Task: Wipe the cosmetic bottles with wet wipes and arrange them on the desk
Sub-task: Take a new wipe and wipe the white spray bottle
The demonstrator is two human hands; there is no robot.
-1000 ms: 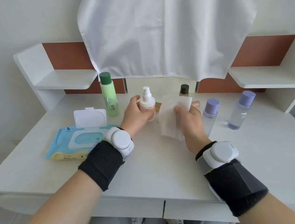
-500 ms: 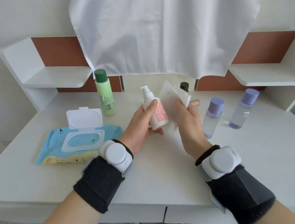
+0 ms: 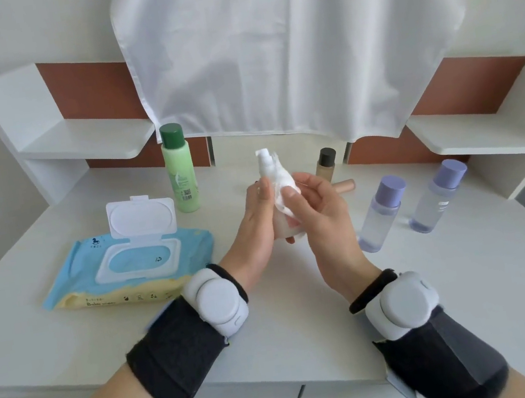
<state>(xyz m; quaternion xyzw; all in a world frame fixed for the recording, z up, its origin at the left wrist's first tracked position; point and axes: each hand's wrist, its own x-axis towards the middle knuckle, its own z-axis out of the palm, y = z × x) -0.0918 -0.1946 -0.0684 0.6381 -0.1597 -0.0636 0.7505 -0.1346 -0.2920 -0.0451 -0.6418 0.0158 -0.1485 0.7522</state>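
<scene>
Left hand (image 3: 254, 231) fingers curled round pump bottle (image 3: 265, 165); right hand (image 3: 323, 220) fingers pinch wet wipe (image 3: 282, 193) against it.

Premises assessed as a domestic dressing area: white vanity desk (image 3: 474, 267) with stepped side shelves (image 3: 84, 141), white cloth (image 3: 281, 49) draped over its back section, and a green bottle (image 3: 181, 177), lilac-capped bottles (image 3: 380, 217) and wet-wipes pack (image 3: 127, 270) on top.

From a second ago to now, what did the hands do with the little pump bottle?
The left hand lifted the pump bottle off the desk, toward the person. The right hand wrapped the wet wipe around it and now pinches the wipe against it. The green bottle, the two purple-capped bottles and the open wipes pack stayed put.
</scene>
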